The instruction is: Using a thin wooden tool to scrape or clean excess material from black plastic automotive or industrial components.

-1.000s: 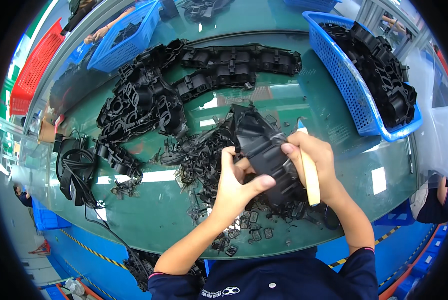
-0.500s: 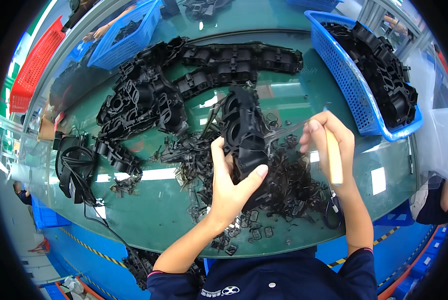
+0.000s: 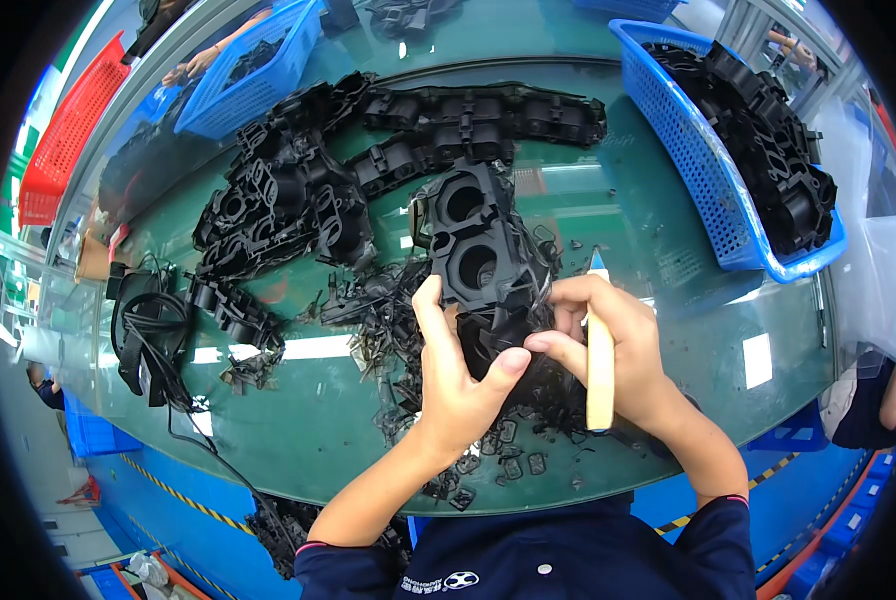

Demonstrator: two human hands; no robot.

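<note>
A green surface (image 3: 703, 325) carries scattered scraps (image 3: 383, 320); above it, mid-frame, a black molded part (image 3: 498, 235) with two round openings stands between both hands. The left hand (image 3: 454, 378) grips its lower left side; the right hand (image 3: 623, 340) meets its lower right edge, clasping a yellow-handled tool (image 3: 600, 382).
</note>
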